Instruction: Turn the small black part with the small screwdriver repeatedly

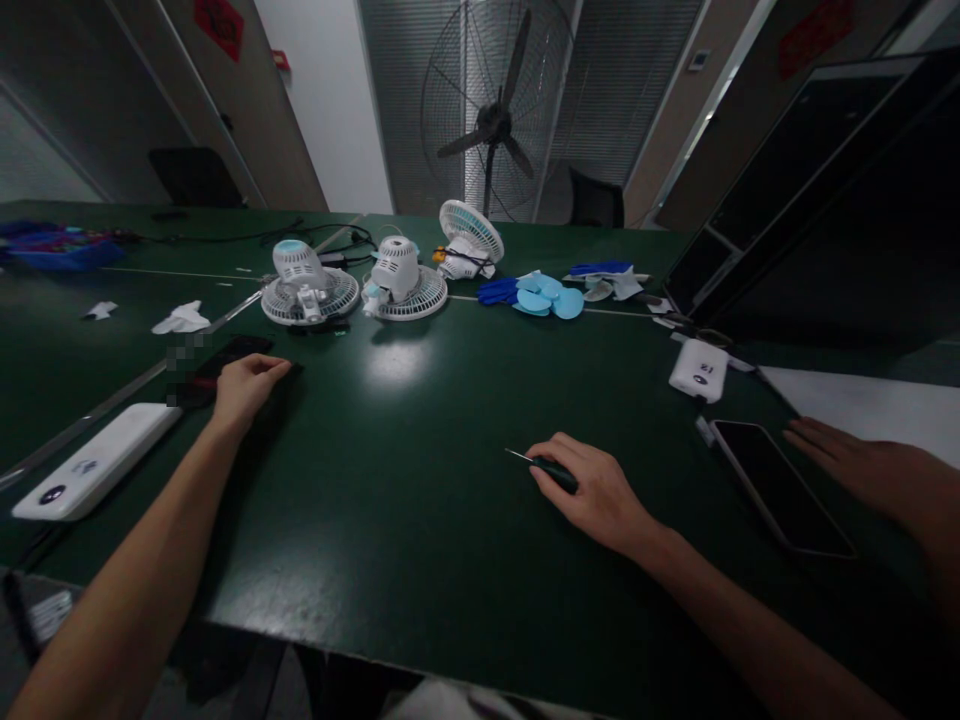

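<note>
In my right hand [592, 490], low over the right half of the green table, is a small screwdriver [556, 474] with a dark handle. Its thin metal shaft points left. My left hand [251, 388] rests at the table's left side with fingers pinched together; a small dark thing shows at the fingertips, too dim to name. Beside that hand lies a dark phone [232, 352], and nearer me a white power bank [97, 462]. Farther back, two white fan heads [309, 285] [405, 280] lie face down, and a third small fan [471, 240] leans tilted.
Light-blue fan blades [549, 296] lie by blue gloves [498, 291]. At the right are a white power bank [699, 370], a phone [780, 485], a large dark screen [832, 220] and another person's hand [862, 462]. A blue tray [64, 252] sits far left.
</note>
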`<state>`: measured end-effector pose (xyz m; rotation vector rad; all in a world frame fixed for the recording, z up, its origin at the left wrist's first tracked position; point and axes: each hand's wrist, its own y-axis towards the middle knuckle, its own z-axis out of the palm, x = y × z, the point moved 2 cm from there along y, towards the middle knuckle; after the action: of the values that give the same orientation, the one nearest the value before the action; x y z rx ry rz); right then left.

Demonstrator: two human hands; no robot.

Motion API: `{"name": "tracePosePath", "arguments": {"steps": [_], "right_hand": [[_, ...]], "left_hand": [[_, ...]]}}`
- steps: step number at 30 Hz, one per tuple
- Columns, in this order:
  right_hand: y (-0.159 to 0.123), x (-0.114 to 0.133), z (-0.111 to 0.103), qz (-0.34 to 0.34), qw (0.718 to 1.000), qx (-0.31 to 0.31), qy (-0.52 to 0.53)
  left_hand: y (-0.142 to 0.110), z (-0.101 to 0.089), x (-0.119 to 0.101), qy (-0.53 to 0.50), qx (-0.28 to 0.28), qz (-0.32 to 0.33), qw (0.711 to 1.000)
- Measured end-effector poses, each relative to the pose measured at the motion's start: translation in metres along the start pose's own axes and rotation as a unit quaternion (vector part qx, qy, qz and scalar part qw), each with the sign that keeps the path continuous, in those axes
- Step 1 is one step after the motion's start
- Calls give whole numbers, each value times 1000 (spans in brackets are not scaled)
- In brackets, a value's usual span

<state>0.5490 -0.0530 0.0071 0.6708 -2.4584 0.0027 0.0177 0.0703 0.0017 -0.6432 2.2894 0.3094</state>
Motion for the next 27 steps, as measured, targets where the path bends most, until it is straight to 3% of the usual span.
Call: {"name": "tracePosePath", "arguments": {"steps": [3,6,9,12,15,17,27], "right_hand": [[0,0,0,0,1000,2,1],[1,0,1,-2,1000,4,3],[1,0,1,-11,1000,-3,2],[1,1,0,-23,1000,-14,2],[1,2,-1,-28,999,-24,9],[0,3,-2,-31,999,-30,14],[-1,7,-6,-36,999,-21,9]], "left_hand": [[-9,7,-13,-37,65,22,997],[-38,32,-44,-87,179,79,977],[-92,73,-84,-116,316,157,929],[-158,110,-120,-117,392,258,875],[-210,130,-142,-116,404,346,839],[-227,134,-149,-121,407,371,826],[-226,133,-151,-127,426,371,815]]}}
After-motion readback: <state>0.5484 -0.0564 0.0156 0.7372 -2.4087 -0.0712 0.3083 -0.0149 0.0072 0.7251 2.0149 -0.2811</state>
